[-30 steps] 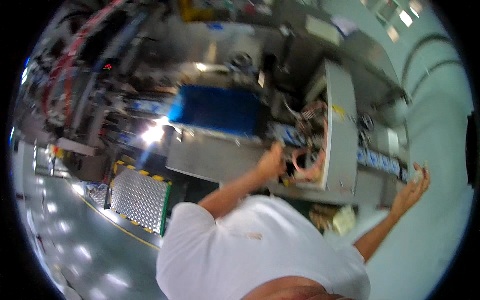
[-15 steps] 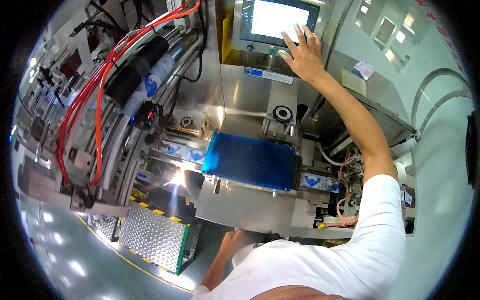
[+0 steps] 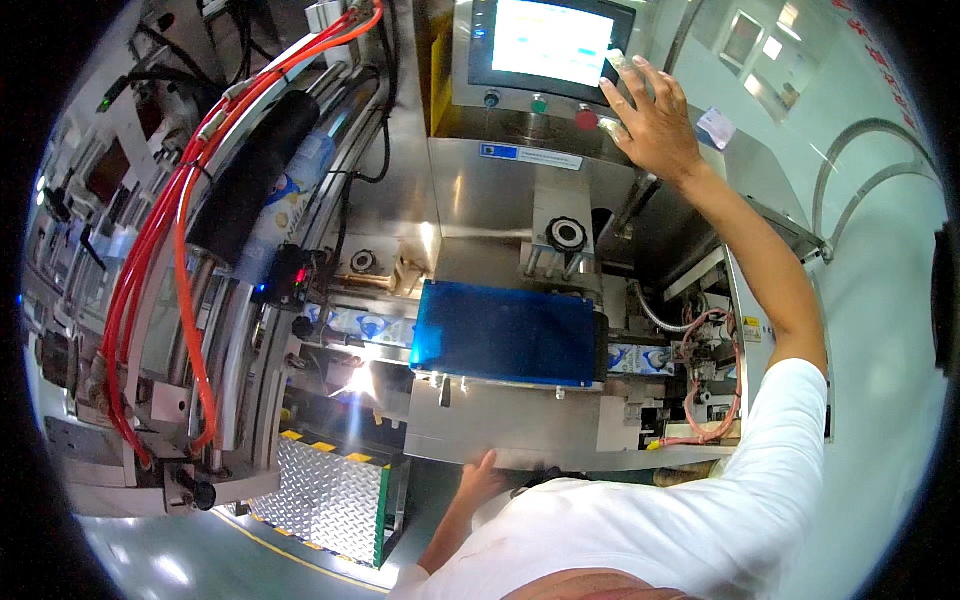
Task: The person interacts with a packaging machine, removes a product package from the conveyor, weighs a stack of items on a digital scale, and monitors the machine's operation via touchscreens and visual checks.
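My right hand [image 3: 652, 122] is raised with its fingers spread, holding nothing. It hovers by the right edge of a lit touchscreen [image 3: 550, 42], beside the red button [image 3: 587, 118]; contact with the panel cannot be made out. Pale covers sit on the thumb tip and one fingertip. A green button [image 3: 540, 104] and a dark knob [image 3: 491, 99] line the panel's lower border. Down at the front edge of the metal machine table [image 3: 500, 425] is my left hand [image 3: 482, 480], one finger stretched up and the others partly hidden.
A blue translucent cover [image 3: 505, 335] spans a strip of printed film [image 3: 372, 327]. To the left stand a black roller [image 3: 255, 175] and red-orange hoses [image 3: 190, 250]. Below is a tread-plate step [image 3: 325, 495]. Pink tubes [image 3: 715, 430] loop at the right.
My right hand has moved off the screen face to its right side, by the red button. A finger of my left hand now points up. The whole view has shifted slightly.
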`<state>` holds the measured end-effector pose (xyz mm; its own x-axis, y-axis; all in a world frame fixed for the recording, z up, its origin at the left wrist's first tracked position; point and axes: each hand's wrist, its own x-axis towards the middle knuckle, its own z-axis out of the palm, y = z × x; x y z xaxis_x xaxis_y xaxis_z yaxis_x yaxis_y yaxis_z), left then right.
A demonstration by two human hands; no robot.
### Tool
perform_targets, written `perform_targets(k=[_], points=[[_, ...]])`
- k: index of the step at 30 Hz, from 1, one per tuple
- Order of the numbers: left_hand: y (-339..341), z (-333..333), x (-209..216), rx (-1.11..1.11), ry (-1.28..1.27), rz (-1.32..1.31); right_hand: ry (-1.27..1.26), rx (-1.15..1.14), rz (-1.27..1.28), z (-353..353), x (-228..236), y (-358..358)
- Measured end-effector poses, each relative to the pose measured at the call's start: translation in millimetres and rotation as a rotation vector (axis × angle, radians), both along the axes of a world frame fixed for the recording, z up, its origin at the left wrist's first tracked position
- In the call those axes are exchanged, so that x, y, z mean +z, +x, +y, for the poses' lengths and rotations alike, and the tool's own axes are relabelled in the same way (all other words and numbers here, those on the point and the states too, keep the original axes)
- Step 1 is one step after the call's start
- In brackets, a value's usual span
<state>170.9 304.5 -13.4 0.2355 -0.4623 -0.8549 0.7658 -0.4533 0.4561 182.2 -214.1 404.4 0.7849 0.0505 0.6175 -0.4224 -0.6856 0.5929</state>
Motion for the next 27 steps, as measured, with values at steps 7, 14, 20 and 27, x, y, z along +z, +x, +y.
perform_targets(k=[7,14,20,27], points=[[-7,2,-22,-0.036,-0.004,-0.067,-0.058,-0.116,0.047,4,20,-91],[-18,17,-28,-0.416,-0.057,-0.267,-0.039,-0.093,0.019,21,55,-162],[-19,12,-19,-0.765,0.080,-0.432,-0.042,-0.018,0.029,19,44,-146],[-36,-6,-46,-0.084,0.039,-0.160,0.030,-0.034,0.010,-30,-4,-61]])
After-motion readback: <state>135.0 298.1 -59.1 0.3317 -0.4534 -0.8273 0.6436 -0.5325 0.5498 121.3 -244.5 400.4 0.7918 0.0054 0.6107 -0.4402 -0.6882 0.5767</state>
